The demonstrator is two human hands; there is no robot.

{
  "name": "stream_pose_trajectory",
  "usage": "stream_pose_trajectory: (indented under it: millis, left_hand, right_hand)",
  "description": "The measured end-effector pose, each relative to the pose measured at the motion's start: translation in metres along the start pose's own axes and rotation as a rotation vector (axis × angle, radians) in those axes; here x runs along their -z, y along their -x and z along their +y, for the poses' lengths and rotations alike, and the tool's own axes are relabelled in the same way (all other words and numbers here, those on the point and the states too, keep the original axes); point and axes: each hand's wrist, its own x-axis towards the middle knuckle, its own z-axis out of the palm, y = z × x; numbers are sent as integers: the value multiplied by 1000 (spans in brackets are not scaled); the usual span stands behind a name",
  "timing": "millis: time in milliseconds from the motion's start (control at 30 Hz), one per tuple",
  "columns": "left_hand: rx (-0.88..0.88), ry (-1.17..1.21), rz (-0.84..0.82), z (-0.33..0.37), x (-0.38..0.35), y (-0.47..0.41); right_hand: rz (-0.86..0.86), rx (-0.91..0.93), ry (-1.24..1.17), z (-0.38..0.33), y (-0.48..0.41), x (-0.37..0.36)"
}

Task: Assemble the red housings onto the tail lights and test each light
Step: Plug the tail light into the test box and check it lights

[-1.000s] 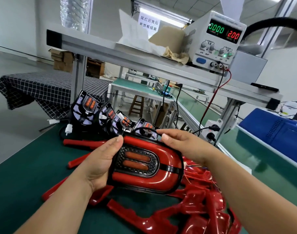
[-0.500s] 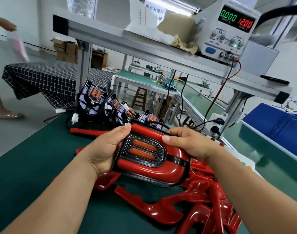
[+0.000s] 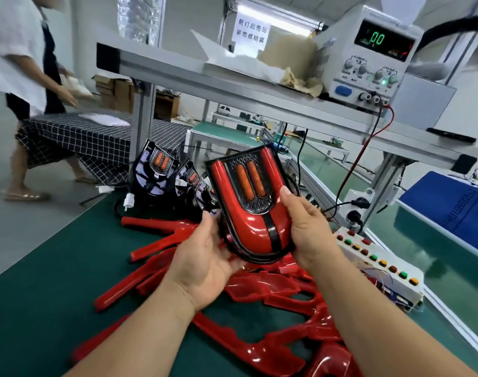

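Red gloss fills the middle of the frame, where a tail light [image 3: 250, 186] stands nearly upright between both hands with its housing [image 3: 248, 229] already seated around the lens. The two amber bars face the camera, probably so the fit can be checked and any glow seen.

The left hand [image 3: 205, 257] lies palm up under the lower left edge. Its thumb is beside the rim and its fingers are curled out of sight behind the light, taking the weight. The right hand [image 3: 305, 229] grips the right edge with the thumb laid on the housing's face, which steadies the tilt. Neither hand covers the lens.

Below the hands, loose housings [image 3: 273, 308] lie heaped on the green mat [image 3: 42, 268], close enough to grab the next one. Left of centre, bare lights [image 3: 156, 172] stand in a row with their lenses forward, apparently waiting their turn.

At the upper right a power supply [image 3: 368, 55] sits on the shelf, and a red lead [image 3: 368, 148] drops from it toward the bench. A button box [image 3: 376, 259] lies just right of the right forearm, within reach for testing. The bars look unlit, so the test seems not yet begun, though blur makes that uncertain.

In the upper left a person [image 3: 20, 63] stands by a checked table, well apart from the work.
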Motion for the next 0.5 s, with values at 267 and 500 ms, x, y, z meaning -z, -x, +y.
stream_pose_trajectory:
  millis: [267, 500]
  left_hand:
    - [-188, -202, 35, -3, -3, 0]
    - [-161, -348, 231, -2, -3, 3]
  right_hand:
    - [34, 45, 264, 20, -1, -9]
    - [77, -62, 203, 23, 12, -12]
